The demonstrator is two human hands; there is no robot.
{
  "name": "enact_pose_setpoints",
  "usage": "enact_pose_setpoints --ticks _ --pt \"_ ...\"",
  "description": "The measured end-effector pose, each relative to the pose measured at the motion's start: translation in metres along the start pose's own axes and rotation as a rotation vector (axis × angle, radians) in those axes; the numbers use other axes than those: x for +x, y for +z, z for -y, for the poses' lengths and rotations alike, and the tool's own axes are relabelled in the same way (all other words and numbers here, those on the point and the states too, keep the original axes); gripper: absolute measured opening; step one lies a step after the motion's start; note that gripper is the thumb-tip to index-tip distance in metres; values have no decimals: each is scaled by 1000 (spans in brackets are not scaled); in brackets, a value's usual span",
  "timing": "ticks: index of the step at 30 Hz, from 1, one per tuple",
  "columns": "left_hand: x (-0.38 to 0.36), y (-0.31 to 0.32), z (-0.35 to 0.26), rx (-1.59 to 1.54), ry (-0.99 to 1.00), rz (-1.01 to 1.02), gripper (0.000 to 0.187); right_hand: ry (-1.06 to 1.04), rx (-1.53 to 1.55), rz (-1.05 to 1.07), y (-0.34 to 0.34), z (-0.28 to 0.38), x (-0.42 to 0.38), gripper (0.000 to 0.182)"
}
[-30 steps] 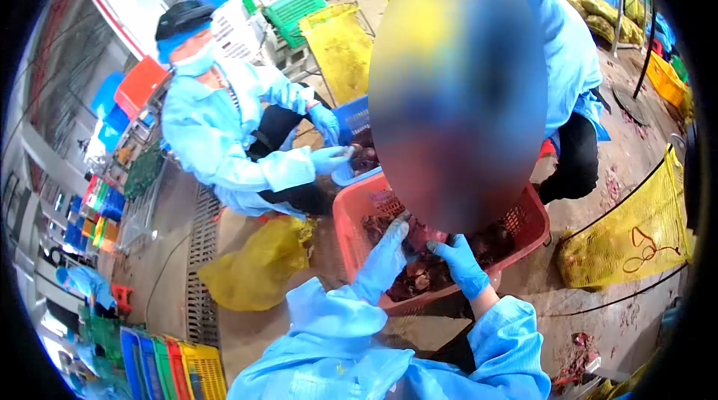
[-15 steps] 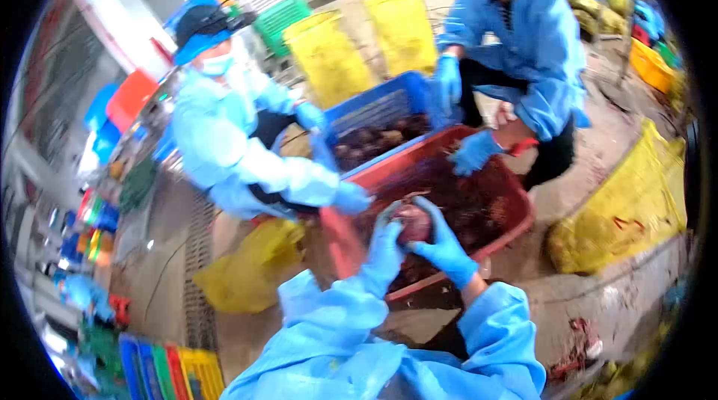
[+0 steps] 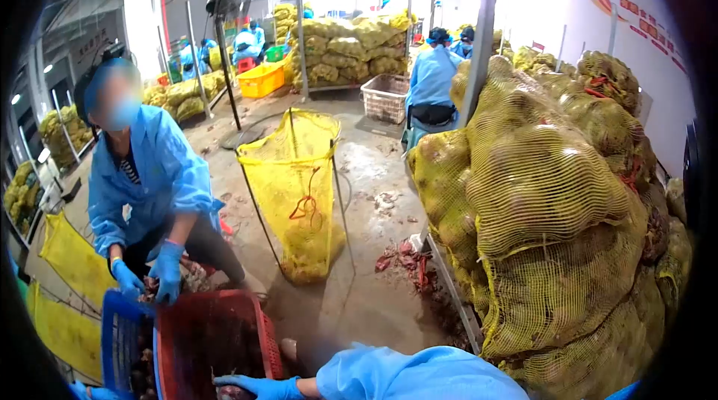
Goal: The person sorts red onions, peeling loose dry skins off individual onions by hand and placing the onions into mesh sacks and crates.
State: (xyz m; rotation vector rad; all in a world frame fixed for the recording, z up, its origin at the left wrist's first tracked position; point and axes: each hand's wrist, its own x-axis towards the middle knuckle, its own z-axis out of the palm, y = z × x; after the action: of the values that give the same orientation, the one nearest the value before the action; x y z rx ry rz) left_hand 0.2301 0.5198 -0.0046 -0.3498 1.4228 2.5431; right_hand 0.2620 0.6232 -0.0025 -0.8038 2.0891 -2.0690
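At the bottom edge, my right hand [image 3: 258, 386], in a blue glove, lies over a round purple-red vegetable [image 3: 236, 393] with its fingers curved across the top. The frame's edge cuts off the lower part of both. They are at the near end of a red crate [image 3: 268, 329], which has dark contents. My left hand is out of view. A blue crate [image 3: 112, 329] with dark round vegetables stands against the red one's left side. Behind the crates, a co-worker's gloved hands [image 3: 161, 278] are close together over some reddish matter.
A yellow mesh bag [image 3: 295, 176] hangs open on a metal stand ahead. Full mesh sacks [image 3: 553, 198] rise in a tall stack at right, beside dark red scraps [image 3: 411, 265] on the floor. Farther back are a grey crate [image 3: 385, 97], an orange tub [image 3: 262, 80] and several people.
My view has swung up and to the right, so the crates now sit low at left. Both my hands were on a purple-red vegetable; now only the right shows, low in the frame.
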Motion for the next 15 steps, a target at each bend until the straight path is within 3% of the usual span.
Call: enact_pose_setpoints --ticks 7,11,15 --pt "-3 -3 1 -43 -54 -4 31 114 -174 41 2 20 -2 84" --pt "-4 -10 2 -82 -73 -31 32 34 -48 66 9 15 3 83" --pt "-9 -25 4 -138 -82 -57 33 78 -189 44 16 38 2 84"
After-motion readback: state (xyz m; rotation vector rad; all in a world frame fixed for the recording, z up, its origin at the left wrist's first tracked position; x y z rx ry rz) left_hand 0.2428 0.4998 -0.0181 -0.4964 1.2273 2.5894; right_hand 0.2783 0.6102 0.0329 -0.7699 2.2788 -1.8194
